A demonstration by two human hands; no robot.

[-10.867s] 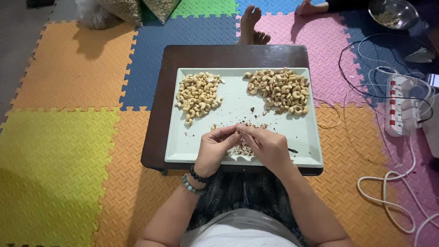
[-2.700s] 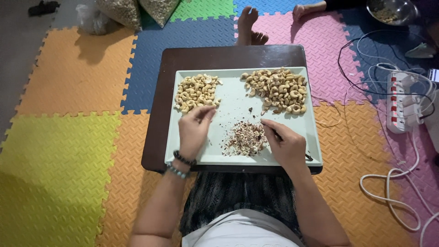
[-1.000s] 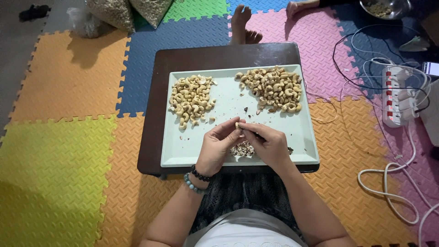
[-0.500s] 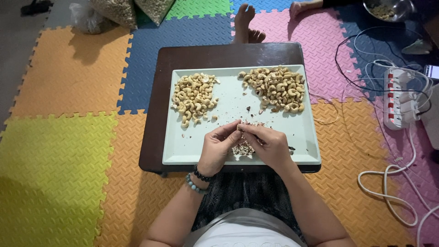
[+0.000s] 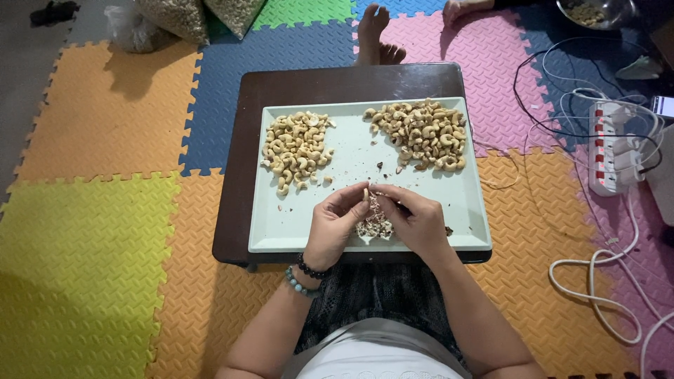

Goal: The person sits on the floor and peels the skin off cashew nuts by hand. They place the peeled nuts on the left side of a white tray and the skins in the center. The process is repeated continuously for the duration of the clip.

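- A pale, curved cashew nut (image 5: 366, 194) is pinched at the fingertips of the left hand (image 5: 338, 224), above the near half of the pale green rectangular tray (image 5: 351, 165); only its tip shows, and its long axis appears to run roughly upright in the picture, pointing away from the person.
- The left hand's thumb and forefinger are pressed together on the nut, with the other fingers curled loosely beneath.
- The right hand (image 5: 415, 221) meets it from the other side, fingers bunched close and pinching a thin dark tool (image 5: 390, 201) whose tip touches the nut; what kind of tool it is cannot be made out.
- Directly under both hands lies a small heap of brownish skin flakes (image 5: 372, 226) on the tray.
- Further out on the tray sit 2 piles: lighter cashews (image 5: 296, 149) at the far left and slightly darker cashews (image 5: 421, 133) at the far right, well apart.
- The tray rests on a low dark brown wooden table (image 5: 351, 81).
- The table stands on coloured interlocking foam floor mats (image 5: 91, 231).
- A white power strip (image 5: 614, 147) with cables lies to the right on the mats.
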